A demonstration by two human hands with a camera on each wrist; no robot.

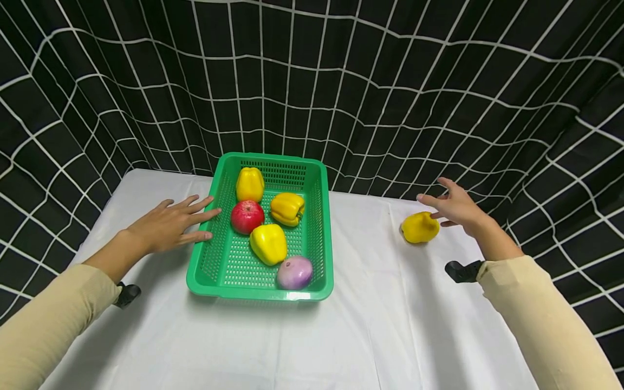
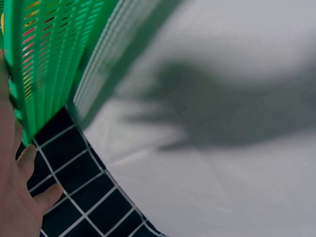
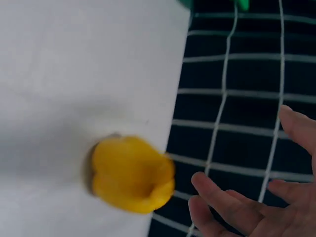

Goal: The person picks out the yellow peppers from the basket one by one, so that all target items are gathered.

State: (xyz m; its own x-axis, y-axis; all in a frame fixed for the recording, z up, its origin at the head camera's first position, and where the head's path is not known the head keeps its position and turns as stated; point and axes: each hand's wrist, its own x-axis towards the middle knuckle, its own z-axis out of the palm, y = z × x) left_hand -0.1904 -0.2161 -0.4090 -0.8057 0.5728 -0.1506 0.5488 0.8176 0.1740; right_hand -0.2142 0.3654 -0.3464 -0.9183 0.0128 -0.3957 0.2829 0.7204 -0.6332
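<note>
A green plastic basket [image 1: 322,227] stands on the white cloth, holding several pieces of produce. At its left rim my left hand [image 1: 168,223] is spread with straight fingers, the fingertips overlapping the rim in the head view. In the left wrist view, part of that hand [image 2: 22,182] shows beside the perforated basket wall [image 2: 59,59]. Off to the right lies a yellow bell pepper [image 1: 420,227] on the cloth. My right hand [image 1: 458,205] hovers beside it, fingers loosely bent and apart. The right wrist view shows a gap between the fingers [image 3: 222,197] and that pepper [image 3: 131,175].
Inside the basket are yellow peppers [image 1: 249,185], a red pomegranate [image 1: 247,217] and a round purple vegetable [image 1: 294,272]. Black curtains with a white grid [image 1: 302,81] rise behind the table and along both sides. White cloth [image 1: 363,281] lies between basket and lone pepper.
</note>
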